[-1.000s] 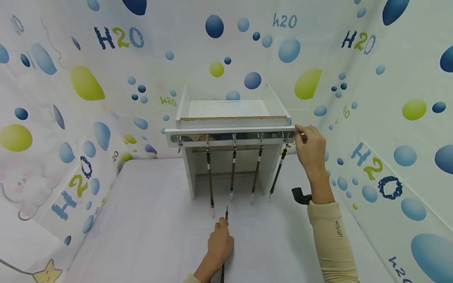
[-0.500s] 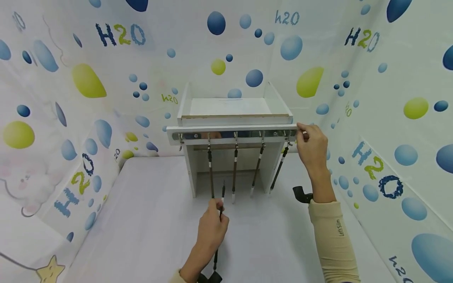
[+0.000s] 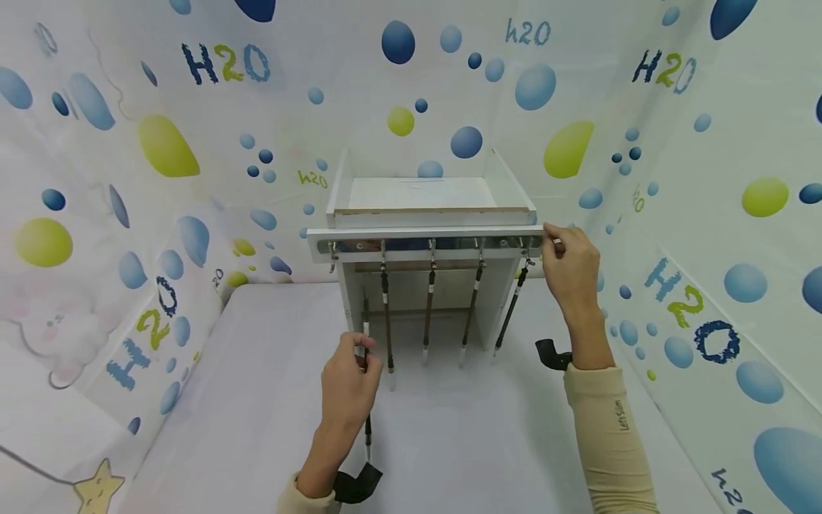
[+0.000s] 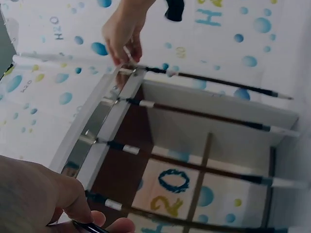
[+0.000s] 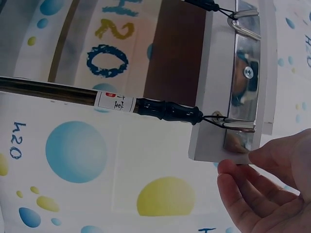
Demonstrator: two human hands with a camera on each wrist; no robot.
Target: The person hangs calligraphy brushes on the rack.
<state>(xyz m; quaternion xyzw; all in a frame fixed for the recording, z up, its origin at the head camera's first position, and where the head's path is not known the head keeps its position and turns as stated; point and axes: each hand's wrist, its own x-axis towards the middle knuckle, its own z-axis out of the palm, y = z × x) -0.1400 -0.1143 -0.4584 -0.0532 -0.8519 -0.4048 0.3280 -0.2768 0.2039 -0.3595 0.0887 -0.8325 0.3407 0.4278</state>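
We pinch a brush (image 3: 367,335) upright in our left hand (image 3: 349,385) below the empty hook (image 3: 333,255), while our right hand (image 3: 570,275) grips the rack (image 3: 424,239) end, steadying it.

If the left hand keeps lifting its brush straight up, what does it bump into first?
Probably the empty hook at the rail's left end: the left hand holds its brush upright just below it. Depth is hard to judge.
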